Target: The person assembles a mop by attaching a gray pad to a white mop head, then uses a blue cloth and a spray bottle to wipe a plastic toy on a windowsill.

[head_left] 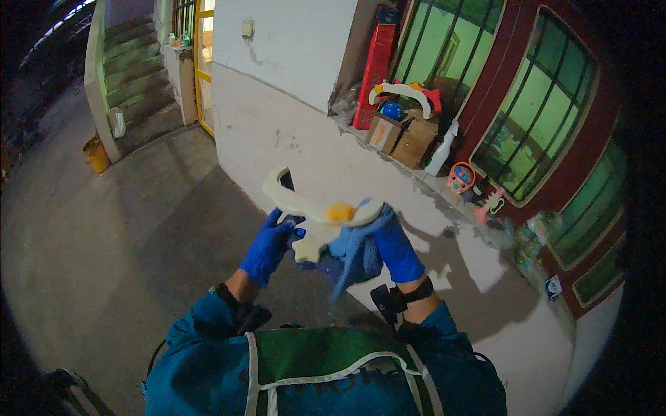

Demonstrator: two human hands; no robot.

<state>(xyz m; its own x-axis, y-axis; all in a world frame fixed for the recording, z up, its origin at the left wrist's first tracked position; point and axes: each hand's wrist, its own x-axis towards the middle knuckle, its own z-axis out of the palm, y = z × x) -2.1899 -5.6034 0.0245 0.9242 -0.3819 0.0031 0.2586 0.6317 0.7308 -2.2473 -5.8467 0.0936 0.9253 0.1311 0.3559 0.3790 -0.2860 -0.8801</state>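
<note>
A white curved toy part (pixel 312 208) is held up in front of me. It carries a yellow piece (pixel 340 212) on its middle, and a cream star (pixel 307 249) shows just below. My left hand (pixel 267 244), in a blue glove, grips the lower left of the part, its fingers partly hidden behind it. In my right hand (pixel 401 251), also gloved in blue, is a bunched blue cloth (pixel 361 249) pressed against the part's right end, with a corner hanging down. Motion blurs the cloth and the right end.
On the window ledge at the right stand cardboard boxes (pixel 411 139) topped by a similar white arch (pixel 409 96), a white spray bottle (pixel 442 149) and an orange toy basket (pixel 460 178). A red box (pixel 376 76) leans behind. Stairs (pixel 139 69) and a yellow bucket (pixel 96 155) are far left.
</note>
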